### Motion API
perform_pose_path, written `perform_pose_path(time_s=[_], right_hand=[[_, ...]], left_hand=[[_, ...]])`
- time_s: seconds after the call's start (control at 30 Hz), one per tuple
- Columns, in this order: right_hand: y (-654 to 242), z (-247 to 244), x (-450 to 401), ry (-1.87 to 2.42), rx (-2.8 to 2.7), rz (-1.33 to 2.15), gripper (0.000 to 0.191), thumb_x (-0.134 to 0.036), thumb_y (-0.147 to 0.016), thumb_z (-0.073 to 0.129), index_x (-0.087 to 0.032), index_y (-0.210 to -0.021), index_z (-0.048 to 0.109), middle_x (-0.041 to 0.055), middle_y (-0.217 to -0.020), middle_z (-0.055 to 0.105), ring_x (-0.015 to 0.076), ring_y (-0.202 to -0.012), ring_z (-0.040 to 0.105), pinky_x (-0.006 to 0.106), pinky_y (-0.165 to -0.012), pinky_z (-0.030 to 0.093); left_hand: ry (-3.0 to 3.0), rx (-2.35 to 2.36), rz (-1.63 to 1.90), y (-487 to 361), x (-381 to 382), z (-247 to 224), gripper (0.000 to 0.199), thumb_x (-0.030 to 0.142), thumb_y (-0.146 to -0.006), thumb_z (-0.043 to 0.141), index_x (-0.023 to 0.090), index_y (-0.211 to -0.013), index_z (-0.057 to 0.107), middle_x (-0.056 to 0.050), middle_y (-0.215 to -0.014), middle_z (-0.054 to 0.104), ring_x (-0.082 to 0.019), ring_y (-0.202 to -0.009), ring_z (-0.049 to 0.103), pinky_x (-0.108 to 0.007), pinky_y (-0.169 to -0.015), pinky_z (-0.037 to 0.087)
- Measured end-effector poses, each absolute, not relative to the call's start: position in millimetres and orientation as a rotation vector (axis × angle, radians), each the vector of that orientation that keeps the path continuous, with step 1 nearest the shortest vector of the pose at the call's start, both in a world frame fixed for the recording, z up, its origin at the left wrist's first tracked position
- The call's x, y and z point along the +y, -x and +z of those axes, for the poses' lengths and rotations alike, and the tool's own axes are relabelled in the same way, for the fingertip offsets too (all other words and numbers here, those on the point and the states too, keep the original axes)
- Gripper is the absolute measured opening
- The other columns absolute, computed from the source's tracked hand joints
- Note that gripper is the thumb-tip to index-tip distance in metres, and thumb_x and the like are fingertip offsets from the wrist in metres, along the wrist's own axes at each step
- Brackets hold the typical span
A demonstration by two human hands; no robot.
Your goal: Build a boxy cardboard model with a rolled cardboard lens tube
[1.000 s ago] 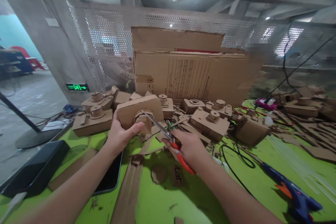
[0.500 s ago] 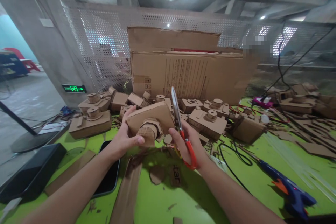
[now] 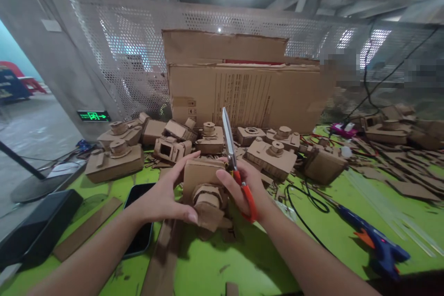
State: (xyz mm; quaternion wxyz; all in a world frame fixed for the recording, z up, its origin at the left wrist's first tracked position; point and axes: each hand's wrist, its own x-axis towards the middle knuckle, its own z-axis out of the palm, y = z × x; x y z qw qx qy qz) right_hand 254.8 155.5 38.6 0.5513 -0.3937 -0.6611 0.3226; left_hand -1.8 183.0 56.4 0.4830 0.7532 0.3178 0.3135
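A cardboard camera model (image 3: 202, 175) with a round stacked lens is held between my hands above the green table. My left hand (image 3: 166, 196) grips its left side, thumb near the lens and index finger along the top edge. My right hand (image 3: 248, 185) holds the model's right side and also red-handled scissors (image 3: 248, 201), whose blades point up and look closed. A loose flap of cardboard hangs at the front of the lens. The right hand's fingers behind the model are partly hidden.
Several cardboard camera models (image 3: 271, 157) line the back of the green table (image 3: 208, 270), before a large cardboard box (image 3: 243, 92). A blue glue gun (image 3: 374, 236) lies right, with its black cable. A phone (image 3: 138, 236), a black case (image 3: 40, 222) and cardboard strips lie left.
The cardboard model has come down and turned, so its lens faces lower and more toward me. Both hands have moved with it. The view has shifted slightly.
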Motion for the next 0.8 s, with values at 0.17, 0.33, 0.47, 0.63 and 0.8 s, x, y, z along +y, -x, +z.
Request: perform_pose_path(time_s=[0.17, 0.33, 0.47, 0.63, 0.8], right_hand=[[-254.1, 36.6, 154.8, 0.967, -1.621, 0.708, 0.047, -0.054, -0.097, 0.077, -0.019, -0.128, 0.075, 0.0036, -0.091, 0.075, 0.0209, -0.081, 0.07, 0.031, -0.079, 0.061], [-259.6, 35.1, 156.1, 1.128, -1.631, 0.655, 0.053, -0.064, -0.095, 0.076, -0.021, -0.127, 0.071, -0.0027, -0.073, 0.063, 0.0171, -0.064, 0.057, 0.028, -0.065, 0.055], [-264.6, 40.3, 155.5, 1.16, -1.814, 0.539, 0.052, -0.063, -0.095, 0.076, -0.021, -0.127, 0.071, 0.0007, -0.082, 0.07, 0.0195, -0.071, 0.063, 0.03, -0.071, 0.056], [-264.0, 44.3, 154.2, 1.162, -2.028, 0.433, 0.061, -0.061, -0.095, 0.077, -0.02, -0.139, 0.067, 0.0147, -0.121, 0.076, 0.0296, -0.103, 0.073, 0.041, -0.092, 0.061], [-263.3, 43.7, 155.1, 1.258, -2.091, 0.397, 0.053, -0.06, -0.1, 0.073, -0.019, -0.133, 0.069, 0.0183, -0.128, 0.074, 0.0321, -0.11, 0.073, 0.042, -0.092, 0.061]], left_hand=[[-1.902, 0.839, 0.835, -1.7, 181.9, 57.2, 0.124, 0.047, -0.06, 0.107, 0.028, -0.164, 0.043, -0.018, -0.164, 0.059, -0.046, -0.151, 0.056, -0.06, -0.13, 0.042], [-1.718, 0.824, 1.095, -5.6, 188.6, 55.2, 0.104, 0.043, -0.063, 0.106, 0.025, -0.151, 0.052, -0.018, -0.152, 0.068, -0.044, -0.14, 0.067, -0.051, -0.115, 0.059], [-1.544, 0.878, 1.438, -4.9, 198.2, 56.7, 0.101, 0.058, -0.056, 0.106, 0.023, -0.137, 0.057, -0.016, -0.137, 0.074, -0.041, -0.131, 0.071, -0.048, -0.109, 0.061], [-1.517, 0.989, 1.725, 2.0, 203.5, 59.3, 0.102, 0.062, -0.054, 0.105, 0.025, -0.136, 0.056, -0.013, -0.136, 0.071, -0.037, -0.131, 0.068, -0.046, -0.112, 0.058], [-1.512, 1.027, 1.826, 6.8, 203.7, 59.3, 0.094, 0.063, -0.06, 0.103, 0.025, -0.133, 0.056, -0.01, -0.128, 0.07, -0.034, -0.124, 0.068, -0.044, -0.108, 0.058]])
